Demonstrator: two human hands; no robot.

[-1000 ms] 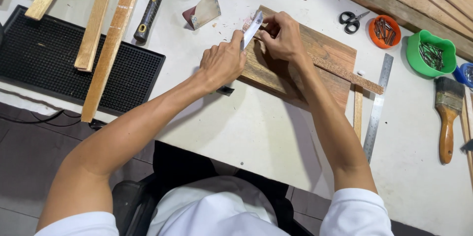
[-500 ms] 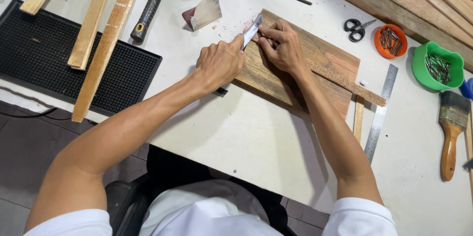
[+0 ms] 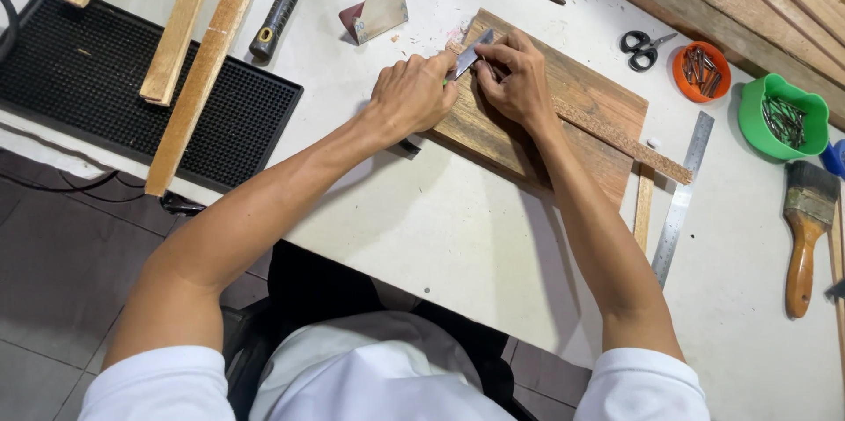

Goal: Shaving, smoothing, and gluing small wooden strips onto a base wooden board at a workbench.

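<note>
Bright, even light fell from above, and the arms cast soft shadows on the white table (image 3: 458,236). The focus was sharp, though the far corners seemed slightly bent.

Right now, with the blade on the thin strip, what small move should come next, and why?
Probably a short, shallow stroke away from the right hand: the left hand holds the blade close beside the fingers pinning the thin wooden strip to the board.
</note>
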